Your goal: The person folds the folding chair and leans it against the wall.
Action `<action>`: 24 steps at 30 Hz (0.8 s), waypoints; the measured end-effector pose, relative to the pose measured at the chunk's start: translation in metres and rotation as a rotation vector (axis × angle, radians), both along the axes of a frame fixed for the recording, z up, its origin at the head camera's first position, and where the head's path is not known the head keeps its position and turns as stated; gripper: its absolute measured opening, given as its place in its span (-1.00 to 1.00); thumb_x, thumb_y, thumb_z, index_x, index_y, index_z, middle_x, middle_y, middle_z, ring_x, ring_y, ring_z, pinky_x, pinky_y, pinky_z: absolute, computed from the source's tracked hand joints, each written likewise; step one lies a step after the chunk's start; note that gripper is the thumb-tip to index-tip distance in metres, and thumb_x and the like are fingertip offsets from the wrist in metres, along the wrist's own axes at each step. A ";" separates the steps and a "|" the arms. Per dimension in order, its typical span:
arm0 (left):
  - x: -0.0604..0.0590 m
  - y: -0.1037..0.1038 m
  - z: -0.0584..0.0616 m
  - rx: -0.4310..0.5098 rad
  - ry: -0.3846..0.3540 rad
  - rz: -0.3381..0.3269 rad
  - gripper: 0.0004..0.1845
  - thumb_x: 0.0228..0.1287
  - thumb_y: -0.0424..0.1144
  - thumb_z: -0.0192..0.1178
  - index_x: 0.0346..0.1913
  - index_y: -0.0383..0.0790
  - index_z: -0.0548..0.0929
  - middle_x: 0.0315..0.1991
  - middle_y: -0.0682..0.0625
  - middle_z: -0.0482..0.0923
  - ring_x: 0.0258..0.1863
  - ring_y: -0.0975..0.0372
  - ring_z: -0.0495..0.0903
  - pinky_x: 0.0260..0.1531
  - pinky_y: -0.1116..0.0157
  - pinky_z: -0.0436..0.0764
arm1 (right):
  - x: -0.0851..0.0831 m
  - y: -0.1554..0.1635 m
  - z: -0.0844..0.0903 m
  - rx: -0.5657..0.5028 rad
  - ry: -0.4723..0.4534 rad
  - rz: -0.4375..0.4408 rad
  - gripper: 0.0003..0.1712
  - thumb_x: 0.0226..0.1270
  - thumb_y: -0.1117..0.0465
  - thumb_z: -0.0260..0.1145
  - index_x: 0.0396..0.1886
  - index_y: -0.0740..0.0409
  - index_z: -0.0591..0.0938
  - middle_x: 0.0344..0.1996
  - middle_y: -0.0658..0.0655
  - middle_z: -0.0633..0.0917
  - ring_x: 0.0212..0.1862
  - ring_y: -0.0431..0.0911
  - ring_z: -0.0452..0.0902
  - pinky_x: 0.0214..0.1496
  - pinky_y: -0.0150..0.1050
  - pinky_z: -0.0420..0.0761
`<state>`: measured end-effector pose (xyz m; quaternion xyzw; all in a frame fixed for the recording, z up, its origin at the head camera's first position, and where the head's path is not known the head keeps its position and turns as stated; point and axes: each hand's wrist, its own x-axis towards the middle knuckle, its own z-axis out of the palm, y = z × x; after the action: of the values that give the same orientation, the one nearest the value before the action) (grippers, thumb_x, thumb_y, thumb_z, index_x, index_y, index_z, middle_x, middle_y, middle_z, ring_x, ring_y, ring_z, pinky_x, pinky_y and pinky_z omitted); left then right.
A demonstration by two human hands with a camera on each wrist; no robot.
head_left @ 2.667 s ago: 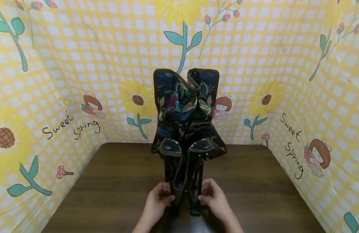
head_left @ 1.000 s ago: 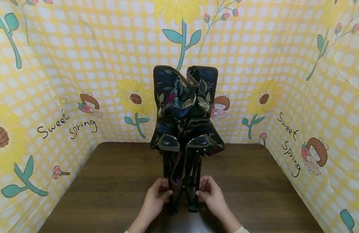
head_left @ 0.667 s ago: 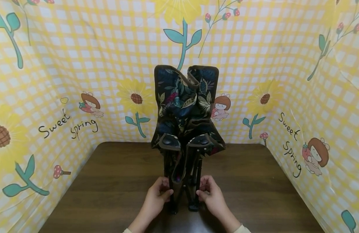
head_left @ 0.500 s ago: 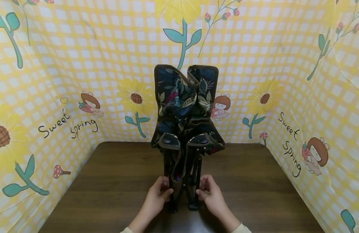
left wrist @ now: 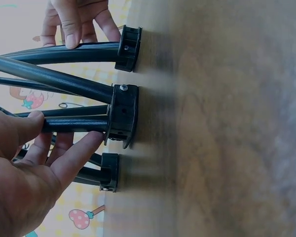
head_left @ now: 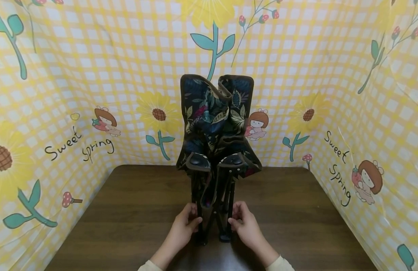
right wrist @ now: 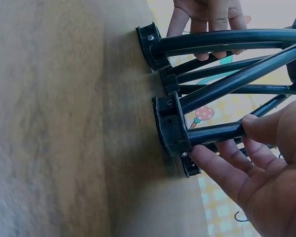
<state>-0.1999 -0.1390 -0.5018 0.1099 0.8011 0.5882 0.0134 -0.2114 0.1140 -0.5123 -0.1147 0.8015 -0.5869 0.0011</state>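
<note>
A folded camping chair [head_left: 212, 120] stands upright in the head view, its dark floral fabric bunched together above black tube legs. My left hand [head_left: 183, 224] pinches the near left leg tube [left wrist: 76, 123] low down, thumb on one side and fingers behind. On the other side my right hand [head_left: 244, 222] holds the near right leg tube [right wrist: 217, 132] the same way. Both wrist views show black plastic feet [left wrist: 123, 116] at the leg ends, close over the wooden table. The legs cross in an X at the front and stand close together. Fabric hides the upper frame.
The brown wooden table [head_left: 127, 210] extends on both sides of the chair. A yellow checked cloth [head_left: 134, 56] with flowers and cartoon figures hangs around its back and sides.
The chair and both hands have shifted slightly upward in the head view, away from the person. Both hands keep their hold on the legs. The chair stays folded.
</note>
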 end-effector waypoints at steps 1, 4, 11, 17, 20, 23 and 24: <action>-0.001 0.000 -0.001 -0.002 0.001 -0.002 -0.79 0.46 -0.41 0.21 0.03 -0.22 0.45 -0.15 -0.13 0.48 -0.22 0.01 0.64 -0.36 0.25 0.75 | 0.000 0.000 0.000 0.000 0.002 0.002 -0.61 0.34 0.56 0.30 0.01 0.21 0.37 -0.25 0.23 0.57 -0.19 0.01 0.60 -0.31 -0.14 0.76; -0.002 -0.001 -0.002 0.001 0.007 0.007 -0.80 0.44 -0.40 0.24 0.02 -0.22 0.48 -0.17 -0.14 0.50 -0.22 0.02 0.65 -0.36 0.28 0.76 | -0.001 0.001 0.001 -0.029 -0.002 0.016 -0.60 0.35 0.51 0.33 0.02 0.16 0.37 -0.24 0.20 0.58 -0.19 -0.04 0.60 -0.31 -0.18 0.76; -0.005 -0.001 -0.005 0.040 -0.008 0.030 -0.74 0.38 -0.43 0.30 0.06 -0.19 0.56 -0.15 -0.16 0.54 -0.20 0.09 0.68 -0.33 0.22 0.80 | -0.004 0.005 0.000 -0.089 -0.012 0.029 -0.57 0.31 0.49 0.38 0.02 0.12 0.41 -0.25 0.22 0.60 -0.22 -0.02 0.60 -0.31 -0.14 0.77; -0.012 -0.002 -0.005 0.045 -0.007 0.014 -0.74 0.38 -0.45 0.29 0.06 -0.21 0.56 -0.15 -0.17 0.55 -0.22 0.11 0.65 -0.34 0.25 0.80 | -0.009 0.004 -0.001 -0.074 -0.004 0.025 -0.59 0.32 0.52 0.35 0.01 0.13 0.42 -0.25 0.22 0.57 -0.24 -0.04 0.61 -0.31 -0.12 0.76; -0.015 -0.003 -0.006 0.029 0.001 0.008 -0.74 0.39 -0.45 0.28 0.07 -0.21 0.56 -0.15 -0.17 0.55 -0.23 0.10 0.65 -0.32 0.25 0.80 | -0.013 0.004 -0.003 -0.072 -0.005 0.026 -0.60 0.34 0.52 0.34 0.01 0.12 0.42 -0.24 0.21 0.55 -0.22 -0.06 0.62 -0.30 -0.15 0.76; -0.016 -0.003 -0.007 0.026 0.007 0.010 -0.74 0.39 -0.45 0.28 0.06 -0.21 0.56 -0.15 -0.16 0.56 -0.23 0.14 0.66 -0.32 0.23 0.80 | -0.015 0.004 -0.005 -0.070 -0.003 0.027 -0.60 0.35 0.51 0.34 0.02 0.12 0.41 -0.24 0.20 0.54 -0.21 -0.07 0.62 -0.29 -0.13 0.76; -0.016 -0.002 -0.007 0.027 0.008 0.011 -0.74 0.39 -0.45 0.27 0.06 -0.21 0.56 -0.16 -0.16 0.56 -0.23 0.15 0.66 -0.32 0.23 0.80 | -0.015 0.004 -0.005 -0.065 -0.003 0.027 -0.60 0.35 0.51 0.34 0.02 0.11 0.41 -0.23 0.20 0.54 -0.21 -0.07 0.62 -0.29 -0.14 0.76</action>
<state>-0.2157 -0.1414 -0.5083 0.1083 0.7938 0.5984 0.0055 -0.2262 0.1180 -0.5174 -0.1245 0.7804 -0.6128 0.0064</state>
